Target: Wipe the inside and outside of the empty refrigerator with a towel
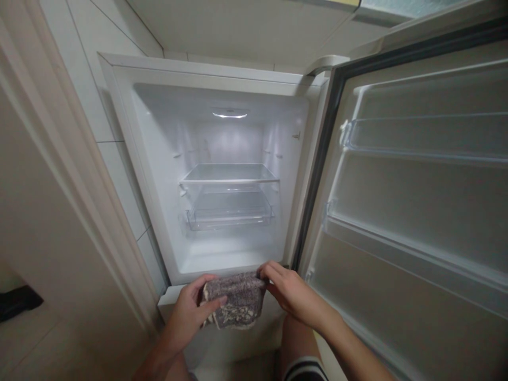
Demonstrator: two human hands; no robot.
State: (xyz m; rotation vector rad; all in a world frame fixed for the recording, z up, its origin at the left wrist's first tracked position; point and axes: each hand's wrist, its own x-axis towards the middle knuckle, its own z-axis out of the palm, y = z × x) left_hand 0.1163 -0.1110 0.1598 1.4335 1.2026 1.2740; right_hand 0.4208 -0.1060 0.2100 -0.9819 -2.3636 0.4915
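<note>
A folded grey-brown cloth [238, 299] with pale patches is held between my two hands, just in front of the fridge's lower front edge. My left hand [194, 304] grips its left side, the thumb lying across the front. At the upper right corner, my right hand [283, 286] pinches the cloth between thumb and fingers. Behind the cloth stands the open fridge [234, 259], lit inside by a lamp [230, 112]. It has a glass shelf [230, 173] and, below that, a clear plastic drawer [232, 217].
The fridge door [416, 190] stands wide open on the right, with clear door shelves [428, 140]. A door frame [71, 159] and tiled wall [115, 159] border the left. My knee [299, 344] is below my right hand. A dark object [19, 302] lies at lower left.
</note>
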